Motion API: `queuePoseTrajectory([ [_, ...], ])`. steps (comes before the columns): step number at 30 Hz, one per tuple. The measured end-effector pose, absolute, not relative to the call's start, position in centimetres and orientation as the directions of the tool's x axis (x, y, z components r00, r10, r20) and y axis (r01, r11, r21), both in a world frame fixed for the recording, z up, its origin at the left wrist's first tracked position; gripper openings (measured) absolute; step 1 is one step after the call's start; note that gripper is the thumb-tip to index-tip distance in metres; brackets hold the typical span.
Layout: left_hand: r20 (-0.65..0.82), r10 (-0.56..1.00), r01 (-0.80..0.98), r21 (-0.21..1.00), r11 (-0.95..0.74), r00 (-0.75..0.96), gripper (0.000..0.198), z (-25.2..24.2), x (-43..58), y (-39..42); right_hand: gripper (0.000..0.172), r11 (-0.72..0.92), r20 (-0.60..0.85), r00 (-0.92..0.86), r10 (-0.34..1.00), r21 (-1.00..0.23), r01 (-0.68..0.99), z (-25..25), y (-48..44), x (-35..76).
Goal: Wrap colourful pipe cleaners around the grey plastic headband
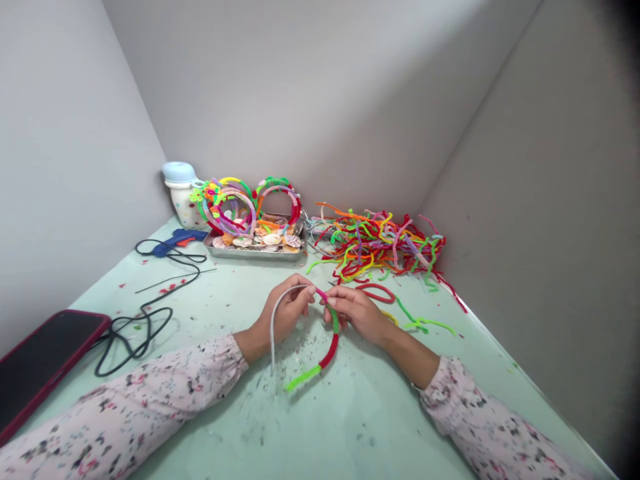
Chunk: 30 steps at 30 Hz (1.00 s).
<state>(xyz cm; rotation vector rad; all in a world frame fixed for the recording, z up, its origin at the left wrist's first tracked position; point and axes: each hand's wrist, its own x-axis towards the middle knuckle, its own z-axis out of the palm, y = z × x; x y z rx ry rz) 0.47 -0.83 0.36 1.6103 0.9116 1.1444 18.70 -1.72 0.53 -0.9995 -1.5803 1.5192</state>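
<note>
Between my hands is a curved headband [334, 343], its right half wrapped in green, red and pink pipe cleaner and its left half bare grey-white. A bright green end sticks out at the lower tip. My left hand [287, 307] pinches the band near its top, beside the pink wrapping. With thumb and fingers closed, my right hand [357, 312] grips the wrapped part just right of the pink section. The fingertips of both hands are close together. Red-handled scissors [377, 291] lie behind my right hand, partly hidden.
A metal tray [255, 253] holds shells and finished colourful headbands [233, 207]. To its right is a heap of pipe cleaners [385, 243]. At left are a cup [183, 197], a blue glue gun [173, 243], a black cord [145, 313] and a phone [47, 367]. Walls enclose the table.
</note>
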Motion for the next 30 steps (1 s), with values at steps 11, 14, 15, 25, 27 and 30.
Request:
queuePoseTrajectory([
  [11, 0.263, 0.904, 0.139, 0.936, -0.324, 0.336, 0.022, 0.27, 0.21, -0.96, 0.017, 0.009, -0.035, -0.415, 0.909, -0.995, 0.104, 0.83, -1.85, 18.54],
  [14, 0.26, 0.907, 0.151, 0.934, -0.322, 0.331, 0.022, 0.14, 0.22, -1.0, 0.017, 0.012, -0.033, -0.429, 0.903, -0.995, 0.102, 0.72, -1.78, 18.63],
  [15, 0.256, 0.909, 0.154, 0.935, -0.319, 0.328, 0.023, 0.11, 0.24, -1.0, 0.017, 0.01, -0.036, -0.433, 0.901, -0.995, 0.103, 0.66, -1.76, 18.67],
  [25, 0.239, 0.909, 0.127, 0.947, -0.296, 0.341, 0.023, 0.61, 0.24, -1.13, 0.018, -0.045, -0.06, -0.427, 0.902, -0.998, 0.045, 0.28, -1.62, 18.58],
  [27, 0.236, 0.907, 0.122, 0.948, -0.294, 0.35, 0.023, 0.61, 0.2, -1.12, 0.017, -0.052, -0.059, -0.431, 0.9, -0.998, 0.028, 0.18, -1.56, 18.54],
  [30, 0.232, 0.903, 0.115, 0.95, -0.29, 0.363, 0.022, 0.5, 0.18, -1.09, 0.017, -0.05, -0.056, -0.434, 0.899, -0.998, 0.025, 0.09, -1.51, 18.51],
])
